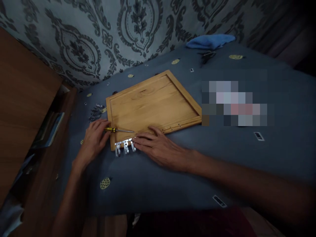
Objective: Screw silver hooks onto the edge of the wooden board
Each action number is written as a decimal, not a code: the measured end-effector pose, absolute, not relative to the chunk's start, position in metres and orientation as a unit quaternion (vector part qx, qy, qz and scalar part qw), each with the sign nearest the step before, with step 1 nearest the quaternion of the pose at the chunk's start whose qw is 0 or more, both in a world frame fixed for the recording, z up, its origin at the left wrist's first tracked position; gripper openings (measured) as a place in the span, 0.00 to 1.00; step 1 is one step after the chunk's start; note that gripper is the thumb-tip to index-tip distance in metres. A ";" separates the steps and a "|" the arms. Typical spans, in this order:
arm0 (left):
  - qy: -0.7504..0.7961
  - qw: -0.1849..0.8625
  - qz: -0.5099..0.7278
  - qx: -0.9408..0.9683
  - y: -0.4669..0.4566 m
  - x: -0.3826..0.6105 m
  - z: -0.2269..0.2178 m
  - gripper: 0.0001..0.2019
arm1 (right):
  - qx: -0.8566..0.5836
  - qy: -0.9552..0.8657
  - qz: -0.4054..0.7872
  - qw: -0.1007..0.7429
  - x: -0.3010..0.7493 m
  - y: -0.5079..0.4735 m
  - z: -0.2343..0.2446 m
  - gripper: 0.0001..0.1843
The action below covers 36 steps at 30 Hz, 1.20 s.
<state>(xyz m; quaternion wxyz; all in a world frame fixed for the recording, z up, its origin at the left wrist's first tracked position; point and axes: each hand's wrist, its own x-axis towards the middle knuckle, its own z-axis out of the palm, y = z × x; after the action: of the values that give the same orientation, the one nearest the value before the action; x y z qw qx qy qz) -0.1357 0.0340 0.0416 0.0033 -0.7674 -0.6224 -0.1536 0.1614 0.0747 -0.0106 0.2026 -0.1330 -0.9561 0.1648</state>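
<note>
A framed wooden panel (150, 102) lies tilted across the blue sheet. Along its near left edge sits a metal strip with several hooks (125, 144), curling over the rim. My left hand (93, 138) is at the panel's left corner, fingers closed around the handle end of a yellow-and-black screwdriver (120, 130). The screwdriver's shaft points right, above the wood. My right hand (160, 148) rests over the panel's near edge, fingers stretched out. Its fingertips touch or cover the right end of the hook strip; part of that end is hidden.
Several small metal pieces (96, 111) lie left of the panel. A blue cloth (211, 41) and a dark object (207, 56) are at the back right. A blurred-out patch (234, 102) hides something beside the panel. Wooden shelving (46, 158) borders the left side; a patterned wall (103, 39) stands behind.
</note>
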 end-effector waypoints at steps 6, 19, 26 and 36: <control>-0.632 -0.118 -0.162 -0.748 0.041 -0.145 0.052 0.19 | -0.131 -0.959 0.165 0.187 0.163 0.075 -0.008 0.24; -0.642 -0.190 -0.495 -0.554 0.042 -0.129 0.069 0.15 | -0.130 -0.961 0.156 0.188 0.163 0.075 -0.010 0.23; -0.538 -0.147 -0.629 -0.541 0.043 -0.101 0.079 0.08 | -0.126 -0.958 0.156 0.203 0.164 0.076 -0.010 0.23; -0.564 -0.051 -0.534 -0.628 0.031 -0.074 0.075 0.13 | -0.121 -0.957 0.145 0.218 0.162 0.076 -0.015 0.26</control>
<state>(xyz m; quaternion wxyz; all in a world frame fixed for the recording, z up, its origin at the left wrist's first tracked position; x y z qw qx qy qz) -0.0740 0.0310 0.0749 -0.0515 -0.6281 -0.5635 -0.5341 0.1625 0.0760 -0.0153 0.2185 -0.1212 -0.9573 0.1453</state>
